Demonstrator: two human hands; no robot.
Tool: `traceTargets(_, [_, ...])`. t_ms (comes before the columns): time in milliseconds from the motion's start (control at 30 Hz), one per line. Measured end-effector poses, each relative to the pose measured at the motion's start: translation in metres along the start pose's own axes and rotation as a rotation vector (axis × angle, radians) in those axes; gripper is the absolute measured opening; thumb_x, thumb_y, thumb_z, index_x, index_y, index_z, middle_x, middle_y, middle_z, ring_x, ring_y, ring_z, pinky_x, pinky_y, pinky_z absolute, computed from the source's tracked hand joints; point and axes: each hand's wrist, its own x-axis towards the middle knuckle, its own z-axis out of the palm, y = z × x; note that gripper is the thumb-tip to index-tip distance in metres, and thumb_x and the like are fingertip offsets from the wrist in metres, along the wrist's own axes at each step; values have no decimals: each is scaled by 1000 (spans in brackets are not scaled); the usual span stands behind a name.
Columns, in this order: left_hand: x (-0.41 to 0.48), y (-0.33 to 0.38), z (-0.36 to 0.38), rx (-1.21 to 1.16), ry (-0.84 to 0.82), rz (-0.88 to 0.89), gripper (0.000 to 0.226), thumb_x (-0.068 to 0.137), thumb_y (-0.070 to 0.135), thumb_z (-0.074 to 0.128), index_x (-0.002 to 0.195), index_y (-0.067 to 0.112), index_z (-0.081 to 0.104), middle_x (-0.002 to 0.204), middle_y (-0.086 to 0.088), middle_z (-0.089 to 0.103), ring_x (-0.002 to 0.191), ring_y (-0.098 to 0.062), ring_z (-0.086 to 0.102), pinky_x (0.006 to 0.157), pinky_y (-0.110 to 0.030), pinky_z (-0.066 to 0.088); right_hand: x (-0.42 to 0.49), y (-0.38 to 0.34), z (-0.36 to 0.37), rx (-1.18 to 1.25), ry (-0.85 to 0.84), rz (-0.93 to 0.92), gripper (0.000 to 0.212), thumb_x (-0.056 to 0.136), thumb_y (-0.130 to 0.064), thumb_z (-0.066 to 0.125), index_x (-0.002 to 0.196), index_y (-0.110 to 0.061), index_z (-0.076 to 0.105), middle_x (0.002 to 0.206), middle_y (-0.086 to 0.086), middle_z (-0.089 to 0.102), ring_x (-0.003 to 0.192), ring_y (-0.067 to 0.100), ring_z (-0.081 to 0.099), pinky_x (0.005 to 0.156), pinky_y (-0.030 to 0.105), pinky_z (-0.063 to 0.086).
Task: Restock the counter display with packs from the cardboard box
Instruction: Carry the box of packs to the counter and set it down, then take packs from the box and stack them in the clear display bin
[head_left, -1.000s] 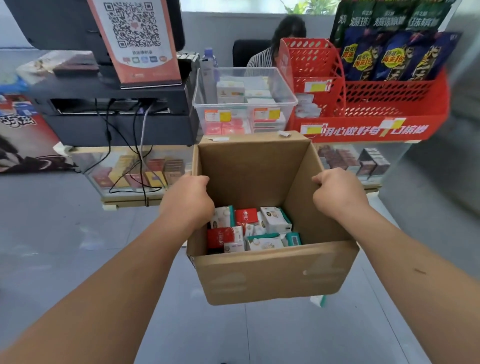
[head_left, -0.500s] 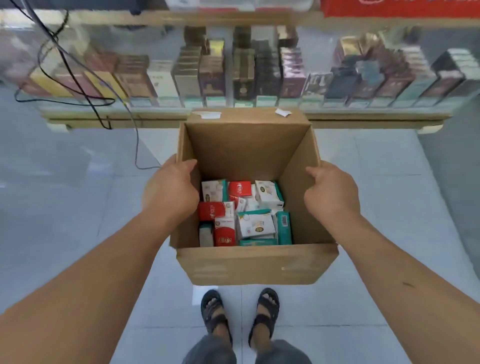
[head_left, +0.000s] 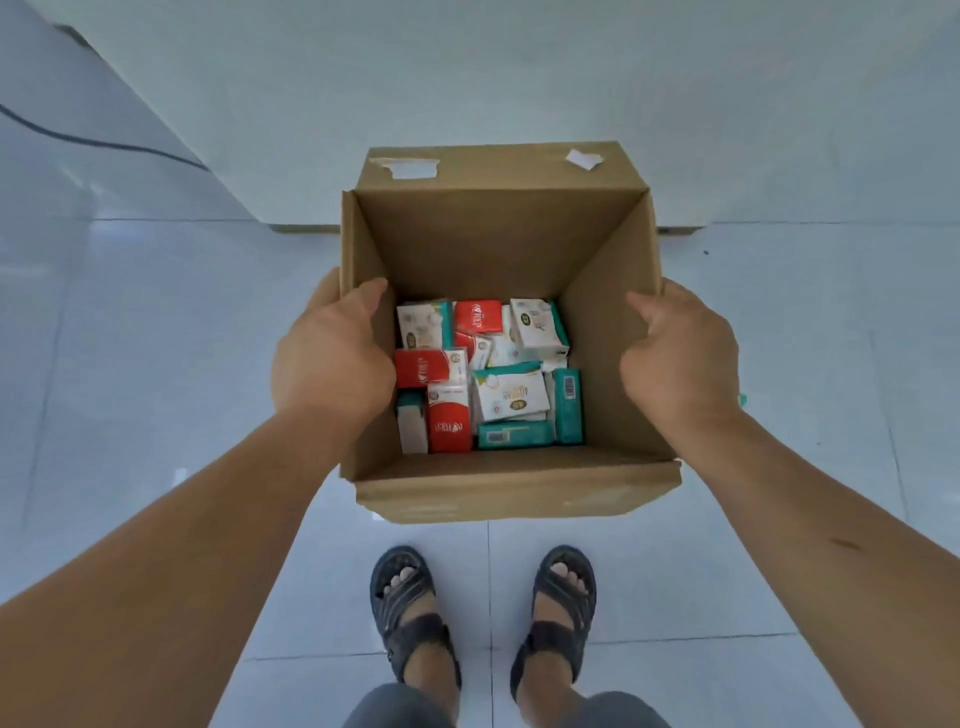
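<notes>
The left hand (head_left: 332, 358) pinches the left wall of the cardboard box (head_left: 498, 249), thumb inside, fingers outside. The open box hangs between both hands over the tiled floor (head_left: 130, 338), ahead of the person's sandals (head_left: 408, 608). Red, white and teal packs (head_left: 511, 395) lie jumbled on its bottom. The right hand (head_left: 680, 353) clamps the right wall likewise.

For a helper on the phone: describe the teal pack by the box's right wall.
Look into the open cardboard box. At its bottom, against the right wall, lies a narrow teal pack with a white barcode patch; the other teal one lies crosswise.
</notes>
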Motion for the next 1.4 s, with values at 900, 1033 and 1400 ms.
traceTargets(900, [67, 7, 26, -61, -66, 298, 47, 96, 19, 52, 142, 29, 46, 153, 7, 37, 137, -18, 38, 103, -44, 47, 58, -31, 103, -311, -522, -475, 67, 86, -11, 67, 147, -21, 41, 144, 6, 47, 131, 28, 45, 103, 43, 48])
traceTargets(1033, [72, 2, 44, -82, 163, 449, 42, 91, 12, 52, 132, 18, 59, 140, -4, 54, 128, -24, 51, 111, -49, 37, 90, -21, 161, -493, -707, -460, 79, 82, -17, 73, 149, -25, 31, 143, 6, 44, 130, 29, 44, 101, 45, 49])
traceTargets(1400, [112, 0, 106, -13, -144, 181, 62, 91, 5, 57, 144, 33, 41, 161, 1, 15, 145, -27, 23, 111, -43, 38, 122, 17, 256, -607, -736, -631, 108, 78, -25, 78, 156, -13, 4, 152, 16, 32, 138, 34, 35, 114, 46, 32])
